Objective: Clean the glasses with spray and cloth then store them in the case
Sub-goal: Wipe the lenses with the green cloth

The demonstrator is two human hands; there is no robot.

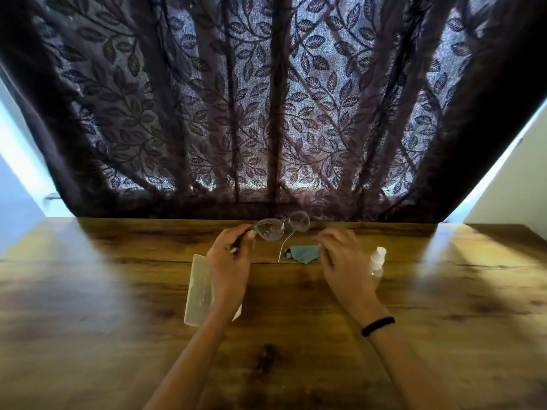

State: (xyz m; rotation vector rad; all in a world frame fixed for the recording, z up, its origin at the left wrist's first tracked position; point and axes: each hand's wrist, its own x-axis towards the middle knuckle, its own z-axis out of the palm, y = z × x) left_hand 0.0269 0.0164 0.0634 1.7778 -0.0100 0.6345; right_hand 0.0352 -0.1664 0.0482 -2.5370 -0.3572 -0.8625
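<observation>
My left hand [232, 255] holds the glasses [281, 227] by the left end of the frame, lifted above the wooden table [118, 306]. Droplets show on the left lens, and one temple arm hangs down toward the cloth. A teal cleaning cloth [300, 253] lies crumpled on the table under the glasses. My right hand [340, 251] hovers just right of the cloth with loosely curled, blurred fingers and nothing in it. The small clear spray bottle [377, 260] stands right beside that hand. The pale translucent case [199, 291] lies on the table, partly under my left forearm.
A dark leaf-patterned curtain [272, 113] hangs along the table's far edge. Bright light patches fall on the table's left and right sides. A black band [378, 326] circles my right wrist.
</observation>
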